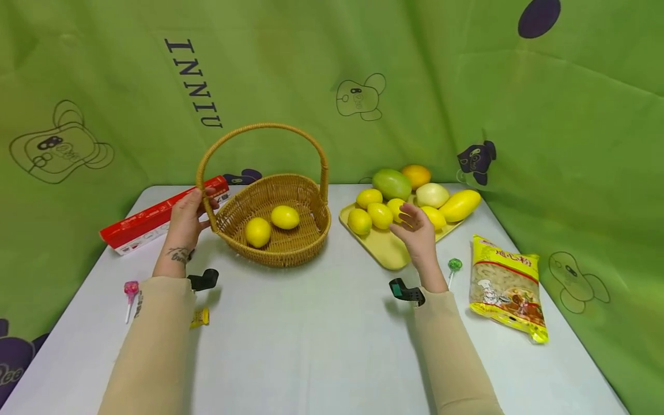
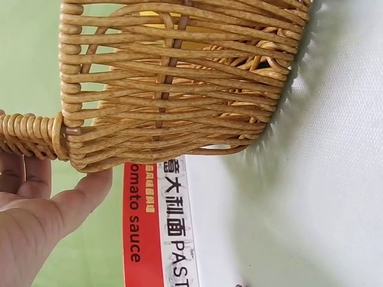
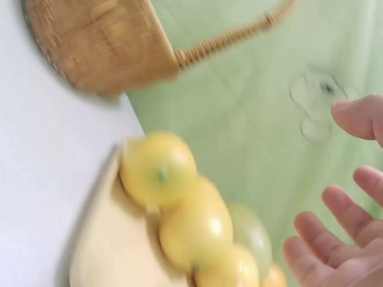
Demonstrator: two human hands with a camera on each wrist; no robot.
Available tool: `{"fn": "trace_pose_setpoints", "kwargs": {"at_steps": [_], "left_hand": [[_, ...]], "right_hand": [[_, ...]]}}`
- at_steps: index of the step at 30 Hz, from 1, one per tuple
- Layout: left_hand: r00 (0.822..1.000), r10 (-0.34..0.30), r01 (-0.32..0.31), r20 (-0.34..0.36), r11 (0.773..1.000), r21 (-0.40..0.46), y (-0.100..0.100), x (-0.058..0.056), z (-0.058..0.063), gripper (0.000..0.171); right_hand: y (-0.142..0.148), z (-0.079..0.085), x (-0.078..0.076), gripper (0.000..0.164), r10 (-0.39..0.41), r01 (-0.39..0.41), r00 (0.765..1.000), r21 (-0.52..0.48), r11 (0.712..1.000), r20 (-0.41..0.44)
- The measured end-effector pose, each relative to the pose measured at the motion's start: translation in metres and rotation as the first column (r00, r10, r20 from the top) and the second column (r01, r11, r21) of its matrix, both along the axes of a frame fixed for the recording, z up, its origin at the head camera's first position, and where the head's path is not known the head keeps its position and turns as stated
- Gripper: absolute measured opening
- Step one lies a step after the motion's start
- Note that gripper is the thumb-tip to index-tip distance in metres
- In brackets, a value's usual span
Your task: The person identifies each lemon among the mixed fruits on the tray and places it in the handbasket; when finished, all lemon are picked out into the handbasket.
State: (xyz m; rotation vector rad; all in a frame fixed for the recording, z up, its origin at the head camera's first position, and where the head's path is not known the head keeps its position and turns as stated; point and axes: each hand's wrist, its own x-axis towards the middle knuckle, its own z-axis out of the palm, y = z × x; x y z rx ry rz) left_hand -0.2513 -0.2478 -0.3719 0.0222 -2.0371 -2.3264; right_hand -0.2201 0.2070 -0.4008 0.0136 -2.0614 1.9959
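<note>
A small yellow packet [image 1: 200, 317] lies beside your left sleeve [image 1: 155, 346] on the white table [image 1: 311, 357], with a pink lollipop [image 1: 131, 289] on the sleeve's other side. To your right rest a bag of pasta [image 1: 505, 288] and a green lollipop [image 1: 455, 264]. Your right hand [image 1: 419, 235] hovers at the yellow tray [image 1: 391, 255], fingers loosely spread, thumb well apart from them, holding nothing. Your left hand [image 1: 188, 213] grips the wicker basket [image 1: 275, 258] at the left foot of its handle, fingers curled behind it and thumb against the rim. The basket sits left of the tray, two lemons [image 1: 285, 217] inside it, just apart. More lemons [image 1: 380, 216] crowd the tray beside a long yellow fruit [image 1: 461, 206], a pale round fruit [image 1: 433, 195], a green mango [image 1: 391, 183] and an orange fruit [image 1: 417, 176]. A red box [image 1: 155, 216] lies aslant beyond your left hand, before a green printed cloth [image 1: 280, 69].
</note>
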Motion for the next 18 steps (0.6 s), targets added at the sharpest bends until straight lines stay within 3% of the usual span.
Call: {"fn": "trace_pose_setpoints", "kwargs": {"at_steps": [7, 12, 18], "left_hand": [[1.000, 0.002, -0.002, -0.007, 1.000, 0.021, 0.000, 0.001, 0.002, 0.037], [1.000, 0.007, -0.007, -0.012, 1.000, 0.021, 0.000, 0.002, 0.001, 0.035], [1.000, 0.005, -0.005, -0.012, 1.000, 0.003, 0.001, 0.003, 0.001, 0.037]], "right_hand": [[0.026, -0.014, 0.002, 0.052, -0.201, 0.201, 0.980, 0.035, 0.979, -0.002], [0.031, -0.030, -0.001, 0.056, -0.261, 0.261, 0.965, 0.065, 0.963, -0.014], [0.031, -0.044, -0.007, 0.063, -0.317, 0.307, 0.946, 0.127, 0.943, 0.061]]}}
